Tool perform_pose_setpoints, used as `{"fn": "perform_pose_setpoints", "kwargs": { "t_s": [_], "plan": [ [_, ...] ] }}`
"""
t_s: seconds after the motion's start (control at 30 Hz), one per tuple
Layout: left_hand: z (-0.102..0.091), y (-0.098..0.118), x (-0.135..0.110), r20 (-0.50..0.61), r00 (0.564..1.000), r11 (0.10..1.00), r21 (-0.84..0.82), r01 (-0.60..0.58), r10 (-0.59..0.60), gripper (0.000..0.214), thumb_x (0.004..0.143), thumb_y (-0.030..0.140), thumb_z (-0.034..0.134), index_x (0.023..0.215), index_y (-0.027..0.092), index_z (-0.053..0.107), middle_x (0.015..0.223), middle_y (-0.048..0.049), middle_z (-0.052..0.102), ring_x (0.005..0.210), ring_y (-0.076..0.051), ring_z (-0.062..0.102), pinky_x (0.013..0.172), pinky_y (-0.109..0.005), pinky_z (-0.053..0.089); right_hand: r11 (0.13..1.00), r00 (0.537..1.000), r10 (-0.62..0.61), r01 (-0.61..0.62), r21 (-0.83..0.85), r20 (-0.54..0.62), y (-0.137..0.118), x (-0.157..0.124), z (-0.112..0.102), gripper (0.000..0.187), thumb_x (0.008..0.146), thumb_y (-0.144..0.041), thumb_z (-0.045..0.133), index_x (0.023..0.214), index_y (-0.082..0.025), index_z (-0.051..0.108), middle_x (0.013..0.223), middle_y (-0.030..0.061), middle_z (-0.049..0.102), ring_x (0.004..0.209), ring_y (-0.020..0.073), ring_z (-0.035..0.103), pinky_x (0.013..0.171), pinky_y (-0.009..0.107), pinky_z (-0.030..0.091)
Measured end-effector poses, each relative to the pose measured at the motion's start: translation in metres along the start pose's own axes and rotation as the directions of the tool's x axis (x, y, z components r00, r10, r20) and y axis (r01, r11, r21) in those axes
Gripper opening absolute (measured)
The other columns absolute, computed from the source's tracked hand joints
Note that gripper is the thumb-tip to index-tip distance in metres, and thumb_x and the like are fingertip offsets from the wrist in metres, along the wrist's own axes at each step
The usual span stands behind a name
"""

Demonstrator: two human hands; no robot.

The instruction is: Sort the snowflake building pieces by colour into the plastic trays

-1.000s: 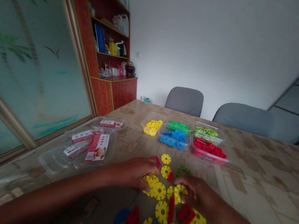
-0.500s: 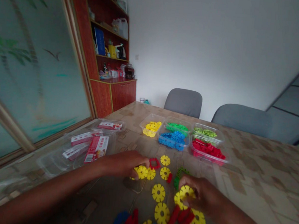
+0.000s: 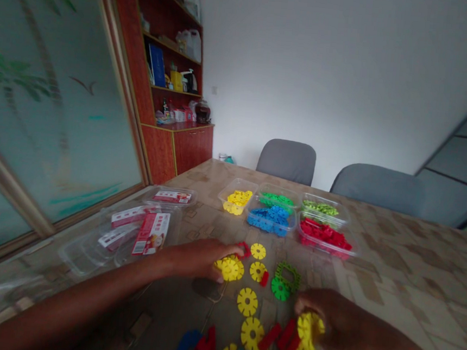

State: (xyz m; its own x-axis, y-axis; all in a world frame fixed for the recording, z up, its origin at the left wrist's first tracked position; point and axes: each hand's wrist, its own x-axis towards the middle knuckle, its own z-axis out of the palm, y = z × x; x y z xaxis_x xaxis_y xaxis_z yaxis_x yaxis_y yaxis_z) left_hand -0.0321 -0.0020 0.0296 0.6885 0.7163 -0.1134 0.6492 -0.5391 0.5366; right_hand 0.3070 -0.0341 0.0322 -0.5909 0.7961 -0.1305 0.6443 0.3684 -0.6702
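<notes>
Discs (image 3: 230,269), yellow and slotted, held bunched.
Left hand (image 3: 204,257) has thumb and finger closed around one bunch (image 3: 233,270); right hand (image 3: 327,314) pinches another bunch (image 3: 309,334), presumably keeping loose pieces together. Green disc (image 3: 280,289) lies just left of right hand.

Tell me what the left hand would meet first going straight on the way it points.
Probably the red piece, partly hidden at the front of the left hand; depth is unclear, so I can't tell whether they touch.
</notes>
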Motion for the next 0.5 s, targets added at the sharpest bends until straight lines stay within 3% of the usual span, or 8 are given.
{"fn": "perform_pose_setpoints", "kwargs": {
  "t_s": [0.1, 0.2, 0.5],
  "plan": [
    [0.003, -0.001, 0.001, -0.034, 0.999, 0.997, 0.063, 0.036, -0.033, 0.056, 0.074, 0.025, 0.071, 0.125, 0.031, 0.049, 0.120, -0.0045, 0.059, 0.106, -0.028, 0.056, 0.086, -0.033, 0.041, 0.999, 0.995, 0.046, -0.044, -0.016, 0.083, -0.002, 0.002, 0.004, 0.043, 0.057, -0.005, 0.057, 0.094, -0.025, 0.066, 0.097, 0.0018, 0.065, 0.089, 0.0234, 0.058, 0.075, 0.031, 0.046],
    [0.005, -0.002, 0.002, -0.055, 0.995, 0.990, 0.114, 0.086, -0.080, 0.055, 0.072, 0.028, 0.073, 0.123, 0.030, 0.053, 0.115, -0.0054, 0.062, 0.104, -0.029, 0.057, 0.084, -0.034, 0.041, 0.997, 0.995, 0.056, -0.052, -0.052, 0.082, -0.009, 0.004, 0.004, 0.039, 0.056, -0.004, 0.054, 0.089, -0.023, 0.064, 0.094, 0.0022, 0.063, 0.087, 0.0234, 0.057, 0.073, 0.030, 0.044],
    [0.004, -0.005, 0.007, -0.041, 0.989, 0.981, 0.123, 0.149, -0.145, 0.077, 0.069, 0.037, 0.073, 0.138, 0.026, 0.040, 0.121, -0.0117, 0.058, 0.106, -0.033, 0.056, 0.084, -0.036, 0.043, 0.991, 0.987, 0.089, -0.075, -0.108, 0.131, -0.015, 0.006, 0.005, 0.039, 0.061, -0.011, 0.058, 0.099, -0.020, 0.061, 0.105, 0.0051, 0.061, 0.097, 0.0248, 0.054, 0.083, 0.032, 0.042]
  ]
}}
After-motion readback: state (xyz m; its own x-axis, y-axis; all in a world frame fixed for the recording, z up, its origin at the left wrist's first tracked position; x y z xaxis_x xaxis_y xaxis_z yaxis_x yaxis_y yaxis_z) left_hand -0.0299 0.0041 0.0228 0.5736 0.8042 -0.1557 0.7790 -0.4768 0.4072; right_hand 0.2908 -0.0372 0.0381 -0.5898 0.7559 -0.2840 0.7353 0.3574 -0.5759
